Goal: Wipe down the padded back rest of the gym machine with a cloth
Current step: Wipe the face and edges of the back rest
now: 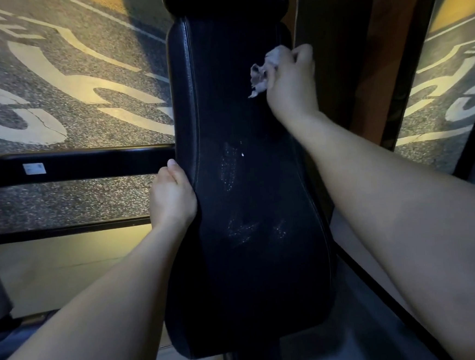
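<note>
Centre face of back rest (245, 185) open. Upright frame (331, 16) just beside right edge, narrow gap. Horizontal bar (87, 163) blocks left side.

Gym: padded machine (244, 179), speckled floor (84, 58).

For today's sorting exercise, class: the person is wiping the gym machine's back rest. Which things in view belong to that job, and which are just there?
Job: back rest, cloth, right hand holding it, left hand gripping the rest's edge.
Just there: black bar, its sticker, painted floor.
</note>
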